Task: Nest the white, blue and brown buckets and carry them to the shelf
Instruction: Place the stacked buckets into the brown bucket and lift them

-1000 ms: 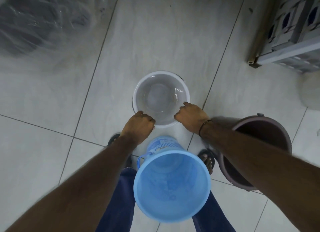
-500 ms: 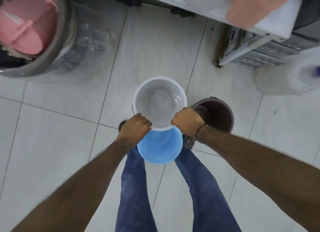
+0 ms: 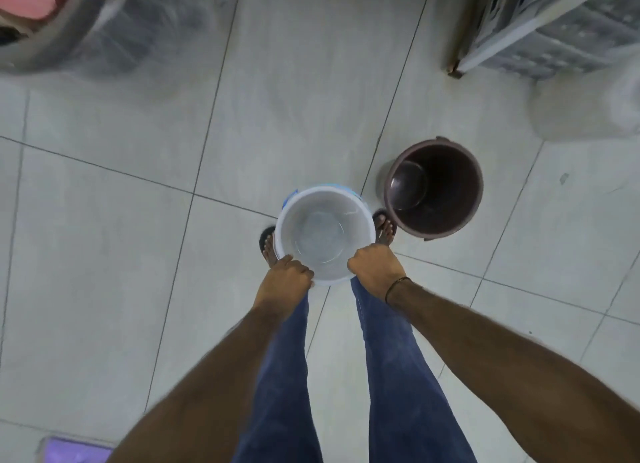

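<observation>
The white bucket (image 3: 323, 234) sits directly over the blue bucket (image 3: 290, 197), of which only slivers of rim and label show at its far edge. My left hand (image 3: 285, 277) grips the white bucket's near-left rim. My right hand (image 3: 375, 267) grips its near-right rim. The brown bucket (image 3: 434, 189) stands upright and empty on the floor just to the right, apart from both hands. My feet flank the stacked buckets.
Tiled floor all around. A large grey tub wrapped in plastic (image 3: 59, 22) with something pink inside is at the top left. A grey shelf unit (image 3: 554, 26) stands at the top right, with a blurred white object (image 3: 588, 106) beside it. A purple item (image 3: 74, 450) lies bottom left.
The white bucket has moved toward me and now covers the blue bucket, which was open to view before. Both hands stayed on its rim. The view pulled back from the floor.
</observation>
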